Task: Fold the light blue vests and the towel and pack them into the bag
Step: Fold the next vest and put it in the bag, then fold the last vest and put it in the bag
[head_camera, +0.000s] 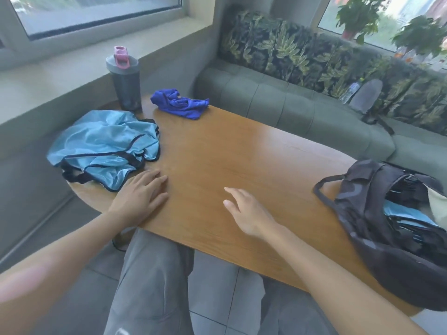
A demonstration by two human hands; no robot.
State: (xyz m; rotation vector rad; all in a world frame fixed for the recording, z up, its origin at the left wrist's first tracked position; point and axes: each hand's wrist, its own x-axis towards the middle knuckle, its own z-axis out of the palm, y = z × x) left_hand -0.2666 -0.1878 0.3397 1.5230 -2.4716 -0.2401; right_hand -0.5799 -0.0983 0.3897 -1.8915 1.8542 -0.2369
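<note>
Vests (104, 146) heaped left of bag (391, 221), towel (180, 103) beyond | left hand (142, 199), right hand (246, 211) flat, empty | risk: slick fabric sliding off table (242, 165) edge when pulled

Single head-worn view, wide-angle. It faces forward and down, close over the wooden table (242, 170). No second view.
</note>
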